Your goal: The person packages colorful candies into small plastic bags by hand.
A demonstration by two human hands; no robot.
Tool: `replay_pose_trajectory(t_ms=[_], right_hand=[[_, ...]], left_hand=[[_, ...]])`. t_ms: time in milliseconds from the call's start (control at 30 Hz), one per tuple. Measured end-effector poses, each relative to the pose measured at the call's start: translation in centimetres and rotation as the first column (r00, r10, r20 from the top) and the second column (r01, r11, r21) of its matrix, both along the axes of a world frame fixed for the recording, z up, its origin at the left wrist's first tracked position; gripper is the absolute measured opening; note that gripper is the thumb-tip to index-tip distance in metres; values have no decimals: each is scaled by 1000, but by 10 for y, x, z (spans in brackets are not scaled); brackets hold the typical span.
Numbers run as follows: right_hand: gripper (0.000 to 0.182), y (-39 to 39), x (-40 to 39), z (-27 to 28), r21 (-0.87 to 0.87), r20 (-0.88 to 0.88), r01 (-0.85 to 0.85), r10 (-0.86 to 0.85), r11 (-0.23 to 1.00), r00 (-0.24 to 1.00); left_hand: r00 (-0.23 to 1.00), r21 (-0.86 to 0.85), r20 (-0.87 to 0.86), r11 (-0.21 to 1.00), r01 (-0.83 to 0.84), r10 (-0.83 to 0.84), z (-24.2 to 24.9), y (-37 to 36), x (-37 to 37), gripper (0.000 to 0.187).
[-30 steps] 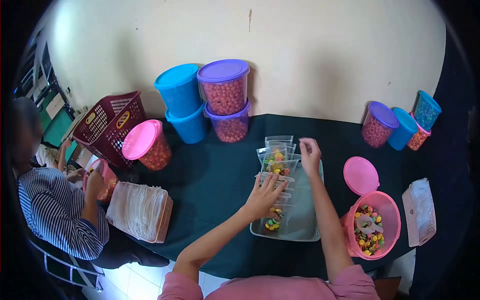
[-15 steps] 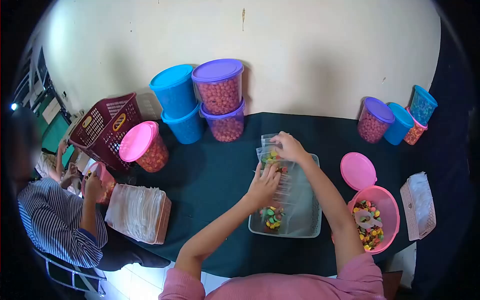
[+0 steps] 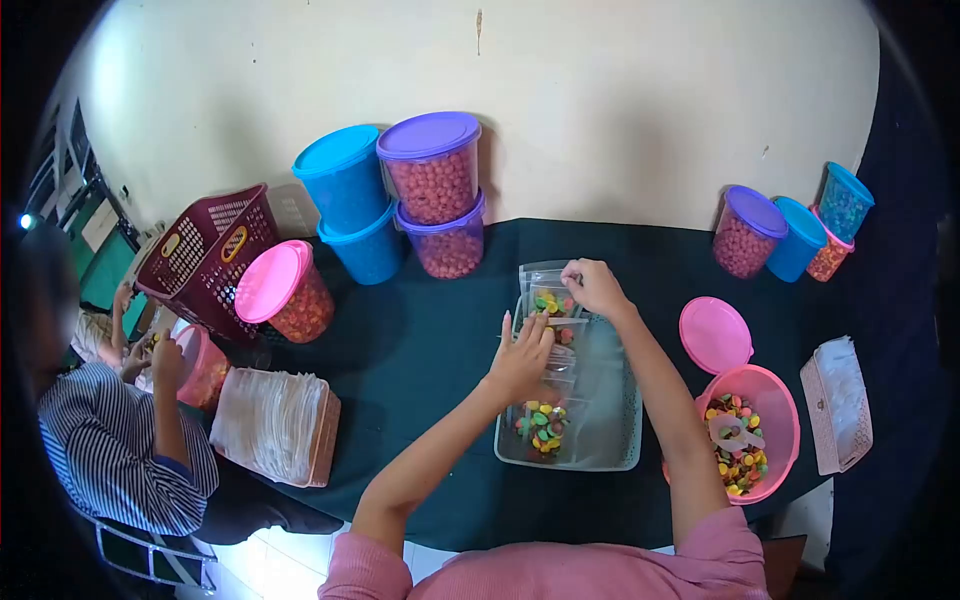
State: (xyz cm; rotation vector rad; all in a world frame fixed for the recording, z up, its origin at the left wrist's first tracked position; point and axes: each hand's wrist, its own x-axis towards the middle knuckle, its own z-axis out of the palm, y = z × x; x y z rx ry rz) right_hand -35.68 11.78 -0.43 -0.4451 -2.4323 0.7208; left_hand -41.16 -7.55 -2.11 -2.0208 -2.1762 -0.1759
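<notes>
Clear plastic zip bags of colourful candies (image 3: 541, 428) lie overlapping in a row in a pale green tray (image 3: 610, 455). The farthest zip bag (image 3: 552, 300) reaches past the tray's back edge. My left hand (image 3: 520, 360) rests flat on the bags, fingers stretched out and thumb apart. At the top right corner of the farthest bag, my right hand (image 3: 597, 290) has its fingers pinched together on the bag's edge. Right of the tray stands a pink tub (image 3: 790, 450) of the same candies, with a translucent scoop (image 3: 735, 434) lying in it.
A pink lid (image 3: 716, 337) lies behind the tub. A basket of plastic bags (image 3: 840, 405) is at right, another basket of bags (image 3: 270, 425) at left. Lidded tubs (image 3: 430, 170) stand along the wall, near a maroon crate (image 3: 205, 250). A person in a striped shirt (image 3: 120, 440) sits at left.
My right hand has slid rightward along the top of the farthest bag to its corner. My left hand has shifted slightly left and stays on the bags.
</notes>
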Motion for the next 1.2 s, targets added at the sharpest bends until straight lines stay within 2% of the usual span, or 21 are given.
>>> replay_pose_trajectory(t_ms=[67,200,300,367,500,633,733,800,833,867,933,967,1033,1067,1100,1133,1200], right_hand=[[10,3,-3,-11,-70,-66,-18,13,997,998],[10,-3,0,-8,-84,-66,15,-21,996,998],[10,-9,-1,-8,-72,-132,2,-12,997,991],[9,-13,-4,-14,20,-69,-11,13,1000,998],[10,-17,-13,-25,152,-120,-14,33,988,992],[10,-19,-15,-20,100,-95,-31,40,995,995],[10,-18,-17,-24,77,-138,-44,55,996,989],[10,-17,-16,-25,66,-144,-50,59,997,988],[10,-15,-16,-25,67,-144,-48,57,997,988],[10,-14,-16,-25,6,-121,-68,68,998,990],[11,-13,-15,-24,-55,-101,-83,77,995,992],[13,-14,-14,-25,-38,-141,-76,70,996,987],[15,-17,-11,-22,-21,-185,-64,59,998,981],[17,-18,-8,-21,-105,-278,-27,-4,994,961],[19,-19,-5,-22,-190,-362,2,-72,982,929],[19,-19,-3,-27,-189,-364,4,-74,982,928],[19,-11,5,-39,-483,-478,107,-364,869,799]], left_hand=[[1000,3,3,1000,1,-1,-1,0,0,94],[1000,21,-7,1000,6,-6,-5,2,0,95],[1000,27,-1,1000,6,-6,-6,2,1,95],[1000,28,-9,1000,13,-13,-6,2,1,95],[1000,27,-1,999,21,-21,0,0,2,97],[997,54,81,999,2,-6,4,0,0,97],[996,128,70,991,41,-50,6,0,-10,87],[941,39,330,997,63,-72,10,5,-20,72],[917,31,390,997,76,-82,16,5,-23,46],[917,31,390,996,79,-85,12,9,-31,46],[687,155,692,975,162,-224,1,20,-50,26],[711,278,622,941,192,-328,-1,23,-55,22],[673,319,658,935,158,-338,0,26,-59,20],[632,358,693,926,117,-348,1,28,-60,18],[589,221,778,973,72,-220,2,28,-63,18],[590,222,776,972,74,-222,3,28,-64,18],[515,176,836,982,74,-189,5,29,-66,17]])
